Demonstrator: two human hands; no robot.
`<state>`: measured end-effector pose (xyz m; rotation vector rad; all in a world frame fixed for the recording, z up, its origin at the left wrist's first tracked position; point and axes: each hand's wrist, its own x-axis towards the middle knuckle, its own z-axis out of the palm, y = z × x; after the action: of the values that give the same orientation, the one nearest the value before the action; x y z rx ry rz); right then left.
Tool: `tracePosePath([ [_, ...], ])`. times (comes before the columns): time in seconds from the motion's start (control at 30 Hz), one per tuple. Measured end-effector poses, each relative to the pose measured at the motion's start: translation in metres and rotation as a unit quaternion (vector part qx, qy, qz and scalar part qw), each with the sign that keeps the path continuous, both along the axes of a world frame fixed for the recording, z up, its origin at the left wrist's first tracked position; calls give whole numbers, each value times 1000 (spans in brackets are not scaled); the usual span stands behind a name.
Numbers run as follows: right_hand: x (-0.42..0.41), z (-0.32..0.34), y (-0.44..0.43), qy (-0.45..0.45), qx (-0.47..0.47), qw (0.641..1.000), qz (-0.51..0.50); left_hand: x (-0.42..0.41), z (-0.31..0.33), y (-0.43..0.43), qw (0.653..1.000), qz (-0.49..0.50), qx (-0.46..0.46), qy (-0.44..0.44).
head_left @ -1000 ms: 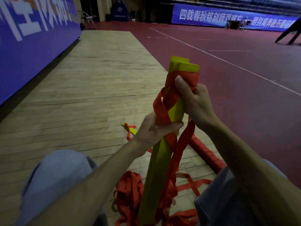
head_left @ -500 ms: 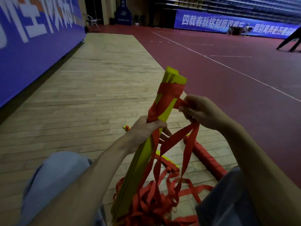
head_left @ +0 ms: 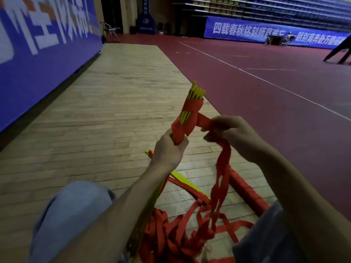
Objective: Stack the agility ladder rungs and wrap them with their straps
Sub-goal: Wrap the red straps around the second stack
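Wrapping is barely begun: your left hand (head_left: 168, 149) grips the stacked rungs (head_left: 196, 92), your right hand (head_left: 233, 133) pinches the straps (head_left: 222, 162), mostly loose near you.

Covering the middle of the stacked yellow flat plastic rungs (head_left: 196, 93) with the gripping left hand (head_left: 168, 150). Losing their lower end behind the forearm, beside loose red fabric straps (head_left: 176, 238) running off the bottom edge. Concealing the pinched strap end inside the right hand (head_left: 233, 133). Tucking the red-wrapped bundle on the floor (head_left: 245, 188) behind the right knee (head_left: 275, 224).
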<state>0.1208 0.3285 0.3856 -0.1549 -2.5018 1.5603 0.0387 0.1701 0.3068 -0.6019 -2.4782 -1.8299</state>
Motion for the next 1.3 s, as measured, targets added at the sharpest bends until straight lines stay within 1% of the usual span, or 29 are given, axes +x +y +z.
tracePosePath([
  [0.07, 0, -2, -14, -10, -75, 997, 25, 4, 0, 0, 998, 28, -52, 31],
  [0.13, -1, -6, -26, -19, -84, 996, 9, 10, -2, 0, 991, 15, -117, 60],
  [0.2, -2, -9, -30, -21, -52, 998, -7, 14, -3, 0, 981, -16, -171, 87],
  [0.27, -3, -10, -29, -14, 9, 1000, -13, 13, -3, -2, 972, -48, -216, 74],
  [0.3, -4, -12, -29, 3, 48, 998, -26, 12, -3, -3, 967, -67, -238, 59],
  [0.4, -8, -24, -34, 65, 161, 978, -119, 17, -8, -4, 951, -119, -284, 42],
  [0.43, -9, -29, -36, 71, 171, 971, -150, 20, -10, -3, 945, -133, -295, 50],
  [0.47, -12, -32, -36, 74, 161, 969, -173, 21, -9, -3, 941, -144, -301, 62],
  [0.53, -14, -32, -33, 84, 108, 973, -183, 21, -5, -3, 946, -160, -274, 70],
  [0.63, -14, -23, -33, 138, 15, 976, -166, 19, 9, -5, 973, -161, -152, 58],
  [0.7, -12, -19, -35, 188, -39, 967, -168, 21, 19, -8, 982, -159, -91, 54],
  [0.73, -11, -17, -36, 208, -66, 961, -170, 21, 22, -9, 981, -181, -62, 29],
  [0.77, -10, -14, -38, 223, -96, 955, -170, 22, 24, -11, 975, -220, -35, -10],
  [0.83, -8, -9, -38, 242, -163, 944, -155, 24, 27, -14, 948, -303, 7, -94],
  [0.93, -5, -4, -33, 251, -216, 935, -128, 28, 26, -13, 912, -362, 62, -182],
  [1.0, -3, -4, -29, 252, -195, 942, -104, 30, 24, -12, 890, -395, 80, -214],
  [1.07, -3, -5, -25, 248, -130, 957, -81, 30, 20, -11, 878, -418, 83, -217],
  [1.2, -2, -7, -12, 183, -18, 982, -46, 25, 14, -9, 898, -387, 87, -190],
  [1.3, 2, -5, 3, 100, 77, 992, -22, 11, 13, -12, 930, -299, 101, -188],
])
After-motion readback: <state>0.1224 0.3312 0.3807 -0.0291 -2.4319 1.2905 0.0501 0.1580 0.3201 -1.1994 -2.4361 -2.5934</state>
